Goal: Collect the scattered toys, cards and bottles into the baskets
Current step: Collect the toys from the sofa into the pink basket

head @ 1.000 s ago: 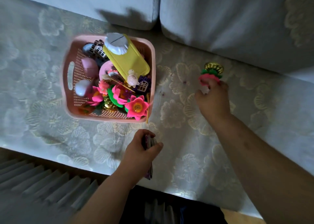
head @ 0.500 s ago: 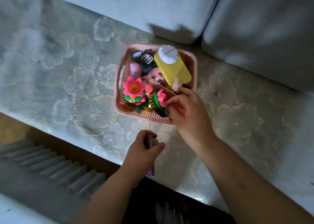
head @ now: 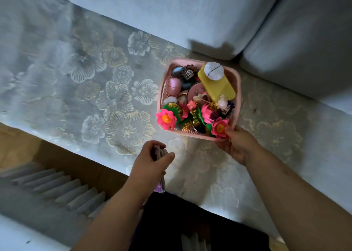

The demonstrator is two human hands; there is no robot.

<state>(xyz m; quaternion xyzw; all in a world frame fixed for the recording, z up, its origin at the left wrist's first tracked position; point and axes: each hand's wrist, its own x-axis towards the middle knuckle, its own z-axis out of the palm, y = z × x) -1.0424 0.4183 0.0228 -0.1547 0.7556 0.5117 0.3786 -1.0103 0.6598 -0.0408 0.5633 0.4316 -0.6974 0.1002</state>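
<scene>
A pink basket (head: 237,90) sits on the sofa seat against the back cushions. It is packed with pink flower toys (head: 166,118), a yellow bottle with a white cap (head: 217,83), a pink egg shape and other small toys. My right hand (head: 237,143) grips the basket's near right corner, its thumb beside a pink flower toy (head: 219,129). My left hand (head: 152,162) hovers over the seat's front edge, closed on a stack of cards (head: 159,172) held edge-on.
The seat wears a pale lace cover with flower motifs (head: 125,125). Grey back cushions (head: 297,41) rise behind the basket. Below the seat's front edge lie a wooden floor (head: 17,144) and a ribbed grey mat (head: 57,184).
My right hand carried a flower toy from the right into the basket, then took hold of the basket's near corner. The view swung left. My left hand kept holding the cards.
</scene>
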